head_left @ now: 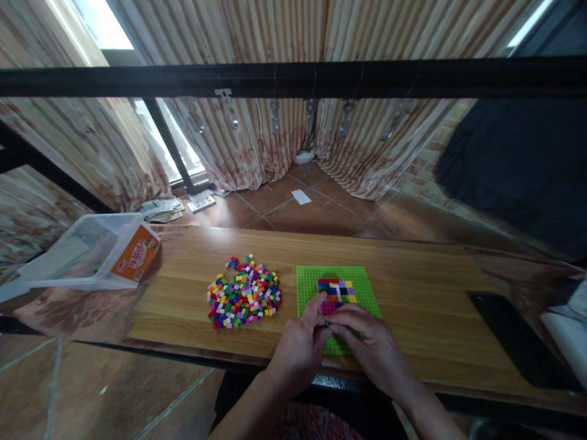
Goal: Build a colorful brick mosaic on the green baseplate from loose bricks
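Both hands are meeting over the near edge of the green baseplate (338, 278), the left hand (299, 348) and right hand (373, 348) pinching narrowly together on a tiny green brick (327, 324) (barely visible between the fingertips). The coloured patch of placed bricks (336, 292) is sitting just beyond them. Best approach, I'd judge: lining the studs up squarely beside that patch, pressing straight down, while the loose brick pile (244, 293) is waiting to the left.
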`<state>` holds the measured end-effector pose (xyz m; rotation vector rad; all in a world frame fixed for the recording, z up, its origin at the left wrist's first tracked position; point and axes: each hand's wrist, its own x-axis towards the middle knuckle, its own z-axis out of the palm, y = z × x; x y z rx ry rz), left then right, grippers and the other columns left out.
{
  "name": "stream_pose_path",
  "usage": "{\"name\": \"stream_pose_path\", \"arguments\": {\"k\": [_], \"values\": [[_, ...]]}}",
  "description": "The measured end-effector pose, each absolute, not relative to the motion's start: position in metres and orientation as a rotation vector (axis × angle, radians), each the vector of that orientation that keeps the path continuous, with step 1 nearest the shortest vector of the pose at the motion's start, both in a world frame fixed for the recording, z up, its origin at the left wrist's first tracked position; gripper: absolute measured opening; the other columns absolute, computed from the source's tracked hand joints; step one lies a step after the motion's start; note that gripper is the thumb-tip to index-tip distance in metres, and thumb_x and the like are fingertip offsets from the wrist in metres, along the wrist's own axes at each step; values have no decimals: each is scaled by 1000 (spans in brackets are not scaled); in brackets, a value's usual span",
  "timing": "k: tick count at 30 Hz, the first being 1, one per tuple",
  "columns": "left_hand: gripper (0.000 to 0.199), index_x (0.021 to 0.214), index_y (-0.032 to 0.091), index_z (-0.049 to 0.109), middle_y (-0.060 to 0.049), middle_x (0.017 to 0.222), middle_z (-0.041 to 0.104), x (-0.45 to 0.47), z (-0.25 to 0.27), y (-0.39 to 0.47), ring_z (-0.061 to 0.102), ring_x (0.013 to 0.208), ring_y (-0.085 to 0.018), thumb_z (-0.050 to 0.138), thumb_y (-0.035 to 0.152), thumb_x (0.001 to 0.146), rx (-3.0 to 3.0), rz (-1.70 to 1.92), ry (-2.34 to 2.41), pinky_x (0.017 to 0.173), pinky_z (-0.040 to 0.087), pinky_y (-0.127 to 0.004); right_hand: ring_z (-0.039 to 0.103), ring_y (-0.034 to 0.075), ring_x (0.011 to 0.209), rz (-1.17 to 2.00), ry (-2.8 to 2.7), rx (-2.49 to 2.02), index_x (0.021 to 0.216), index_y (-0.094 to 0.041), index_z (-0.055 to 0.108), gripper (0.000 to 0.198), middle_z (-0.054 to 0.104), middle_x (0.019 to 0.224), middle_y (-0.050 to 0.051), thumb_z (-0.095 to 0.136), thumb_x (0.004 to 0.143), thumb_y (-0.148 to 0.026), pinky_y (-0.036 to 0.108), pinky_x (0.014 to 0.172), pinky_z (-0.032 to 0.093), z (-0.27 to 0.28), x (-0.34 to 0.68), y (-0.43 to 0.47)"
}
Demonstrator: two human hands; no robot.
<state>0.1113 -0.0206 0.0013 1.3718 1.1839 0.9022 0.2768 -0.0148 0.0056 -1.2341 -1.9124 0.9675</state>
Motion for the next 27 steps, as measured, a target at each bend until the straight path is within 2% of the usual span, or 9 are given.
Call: {"name": "stream_pose_path", "arguments": {"k": [3, 6, 11, 17, 27], "values": [[58, 136, 23, 48, -4, 87, 74, 114, -2, -17, 68, 80, -21, 60, 20, 79, 1315, 924, 1180, 79, 50, -31, 60, 16, 90, 914, -1984, -1212, 95, -27, 69, 17, 65, 93, 3, 52, 92, -29, 30, 80, 49, 7, 280, -11], [56, 134, 21, 49, -2, 85, 72, 115, -6, -11, 67, 81, -18, 59, 18, 79, 1311, 952, 1224, 80, 50, -29, 59, 19, 92, 720, -1943, -1264, 90, -26, 70, 16, 65, 92, 3, 56, 90, -33, 33, 82, 48, 0, 281, 0], [44, 127, 18, 52, -5, 97, 69, 111, -17, 4, 65, 81, -16, 53, 21, 83, 1435, 941, 1424, 74, 51, -28, 55, 22, 99, 431, -1764, -1397, 85, -29, 74, 15, 63, 103, 4, 62, 84, -39, 41, 88, 45, -20, 282, 26], [36, 119, 16, 57, -6, 97, 69, 114, -24, 21, 65, 81, -15, 52, 20, 84, 1424, 943, 1450, 72, 51, -27, 52, 25, 106, 466, -1716, -1465, 82, -31, 75, 17, 62, 109, 5, 65, 80, -43, 47, 93, 41, -33, 283, 42], [35, 118, 17, 59, -5, 94, 69, 119, -30, 30, 65, 79, -15, 52, 20, 83, 1390, 973, 1415, 73, 51, -28, 51, 25, 107, 457, -1772, -1440, 80, -31, 75, 16, 61, 111, 4, 64, 81, -42, 46, 93, 40, -29, 287, 43]]}}
